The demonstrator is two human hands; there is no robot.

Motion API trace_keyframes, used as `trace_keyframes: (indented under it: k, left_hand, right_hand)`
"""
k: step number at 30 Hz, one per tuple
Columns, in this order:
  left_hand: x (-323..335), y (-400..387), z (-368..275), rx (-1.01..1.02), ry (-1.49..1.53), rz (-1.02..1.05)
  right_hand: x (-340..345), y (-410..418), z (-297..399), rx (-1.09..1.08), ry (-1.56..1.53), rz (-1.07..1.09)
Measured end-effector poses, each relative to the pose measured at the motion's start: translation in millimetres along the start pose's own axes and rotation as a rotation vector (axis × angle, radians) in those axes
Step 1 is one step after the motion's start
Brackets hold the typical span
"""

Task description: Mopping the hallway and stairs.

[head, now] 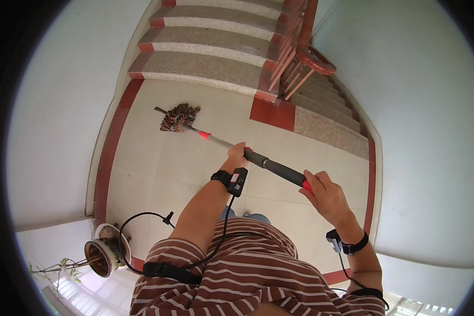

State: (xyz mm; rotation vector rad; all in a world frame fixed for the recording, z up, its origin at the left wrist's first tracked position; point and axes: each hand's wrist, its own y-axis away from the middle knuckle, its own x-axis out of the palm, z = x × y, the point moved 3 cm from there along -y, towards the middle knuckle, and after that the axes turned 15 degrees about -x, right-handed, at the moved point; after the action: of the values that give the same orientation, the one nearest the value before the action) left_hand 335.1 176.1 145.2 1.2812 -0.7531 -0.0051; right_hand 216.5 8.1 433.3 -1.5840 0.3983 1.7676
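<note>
A mop with a dark multicoloured strand head [178,117] rests on the pale tiled floor [217,108] of a stair landing. Its handle [283,172] slants from the head down to the right, a metal tube with a red collar and a dark grip sleeve. Around the middle of the handle, near the lower end of the sleeve, is my left hand [237,155]. My right hand [327,195] holds the red-tipped top end. Each wrist wears a strap with a small black device.
Stone steps [205,65] rise ahead of me. A red wooden banister [314,61] separates them from steps going down [331,104] at the right. Pale walls [422,130] stand on both sides. A potted plant [102,254] is at lower left. A black cable [226,233] hangs along my left arm.
</note>
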Motion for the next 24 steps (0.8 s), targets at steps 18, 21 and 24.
trace_keyframes:
  k: [18, 21, 24]
  left_hand:
    - [-7.9, 7.4, 7.1, 0.074, 0.077, -0.122]
    - [-4.6, 10.1, 2.2, 0.1, 0.075, -0.119]
    - [-2.3, 11.0, 0.8, 0.097, 0.096, -0.147]
  right_hand:
    - [-2.5, -24.0, -5.7, -0.472, 0.118, 0.537]
    - [6.3, -19.7, -0.3, -0.25, 0.051, 0.415]
    - [9.0, -19.2, -0.7, -0.036, -0.013, 0.362]
